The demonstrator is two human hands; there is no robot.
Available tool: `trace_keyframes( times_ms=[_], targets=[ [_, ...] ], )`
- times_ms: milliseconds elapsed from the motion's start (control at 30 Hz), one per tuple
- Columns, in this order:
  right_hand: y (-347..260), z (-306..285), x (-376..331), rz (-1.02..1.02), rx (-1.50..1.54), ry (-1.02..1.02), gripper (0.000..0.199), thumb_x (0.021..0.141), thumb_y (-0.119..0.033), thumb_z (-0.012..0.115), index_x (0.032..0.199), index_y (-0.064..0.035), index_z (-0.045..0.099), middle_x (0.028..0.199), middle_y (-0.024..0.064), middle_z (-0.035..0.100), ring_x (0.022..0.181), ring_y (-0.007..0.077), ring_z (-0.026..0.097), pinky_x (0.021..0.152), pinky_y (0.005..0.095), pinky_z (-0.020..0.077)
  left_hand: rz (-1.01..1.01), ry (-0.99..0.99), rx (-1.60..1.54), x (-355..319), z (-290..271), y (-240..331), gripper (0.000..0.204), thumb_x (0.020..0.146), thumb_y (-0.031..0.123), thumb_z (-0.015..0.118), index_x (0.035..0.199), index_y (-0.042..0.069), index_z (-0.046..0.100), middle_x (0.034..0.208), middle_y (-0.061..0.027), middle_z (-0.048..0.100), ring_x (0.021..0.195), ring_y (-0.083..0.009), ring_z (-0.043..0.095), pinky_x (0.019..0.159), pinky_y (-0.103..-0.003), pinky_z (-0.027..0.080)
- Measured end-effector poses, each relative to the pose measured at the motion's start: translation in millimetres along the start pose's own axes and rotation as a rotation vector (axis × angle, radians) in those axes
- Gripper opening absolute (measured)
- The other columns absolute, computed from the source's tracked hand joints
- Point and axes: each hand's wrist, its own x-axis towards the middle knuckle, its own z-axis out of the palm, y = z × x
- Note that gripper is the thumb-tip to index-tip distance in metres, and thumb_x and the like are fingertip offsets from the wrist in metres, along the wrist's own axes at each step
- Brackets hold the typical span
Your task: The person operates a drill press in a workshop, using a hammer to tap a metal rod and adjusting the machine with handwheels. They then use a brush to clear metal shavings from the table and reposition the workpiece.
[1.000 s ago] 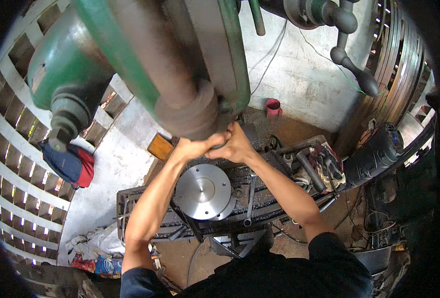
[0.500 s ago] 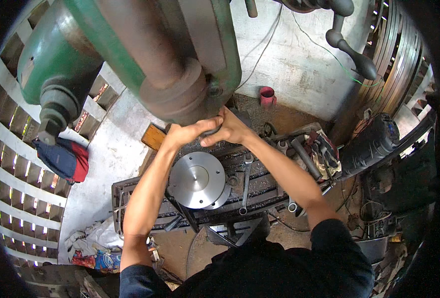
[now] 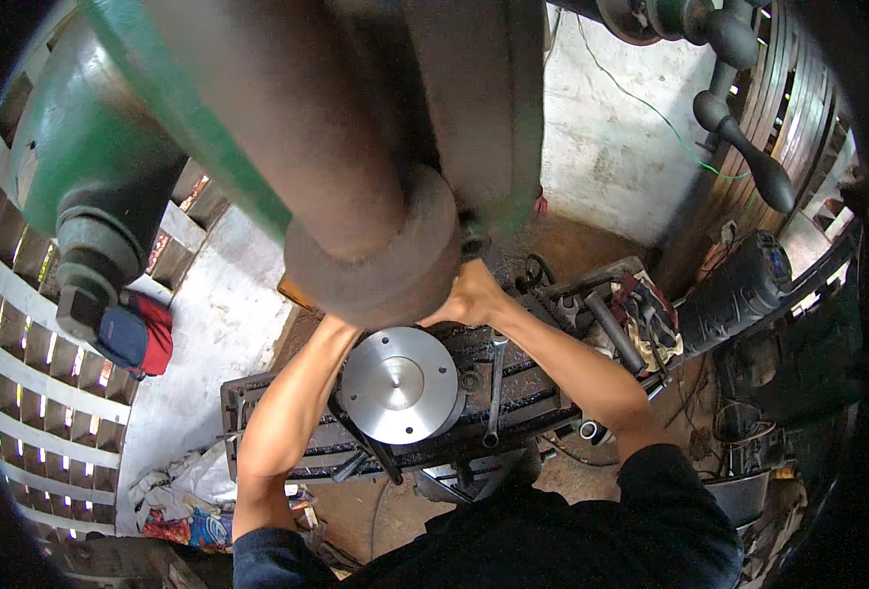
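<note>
Both my arms reach forward under the round steel spindle end [image 3: 385, 265] of a large green machine head [image 3: 184, 98]. My left hand [image 3: 341, 331] is almost wholly behind it; only the wrist side shows and its fingers are hidden. Curled fingers show on my right hand [image 3: 471, 296], just below the spindle's right side; what they grip is hidden. Nearer to me, a shiny round metal flange [image 3: 400, 393] with a raised centre and several small holes lies on the slotted machine table [image 3: 542, 398]. A combination wrench [image 3: 495, 393] rests to its right.
Dark bars [image 3: 370, 447] lie at the table's near left. On the right are a thick rod [image 3: 613, 334], rags [image 3: 652, 314] and a black motor-like housing [image 3: 738, 290]. Ball-ended handles [image 3: 748, 157] stick out above right. A blue and red bag [image 3: 138, 334] is at left.
My view has shifted, so the machine head fills more of the upper picture and the flange sits lower. The spindle end now covers most of my hands, which showed together below it before.
</note>
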Motion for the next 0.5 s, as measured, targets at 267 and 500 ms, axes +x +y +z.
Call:
trace_keyframes(
  times_ms=[267,500],
  targets=[
    [2.6,-4.8,-0.7,0.024,-0.148,0.011,0.096,0.045,-0.025,0.084,0.12,0.0173,0.041,0.126,0.029,0.046,0.119,0.0338,0.045,0.103,0.0345,0.0337,-0.296,-0.075,-0.055,-3.7,-20.2,-17.1,0.037,0.081,0.026,0.066,0.113,0.007,0.068,0.117,-0.0093,0.064,0.11,-0.0185,0.057,0.098,-0.032,0.04],
    [-7.0,-15.1,-53.4,-0.166,-0.374,0.151,0.089,0.06,-0.031,0.085,0.129,0.0055,0.043,0.125,0.0233,0.056,0.113,0.0338,0.057,0.097,0.0387,0.0456,0.075,0.188,-0.15,-13.7,14.3,11.8,0.052,0.081,0.013,0.071,0.124,-0.009,0.054,0.122,-0.0151,0.061,0.115,-0.02,0.054,0.099,-0.032,0.04]
  ],
)
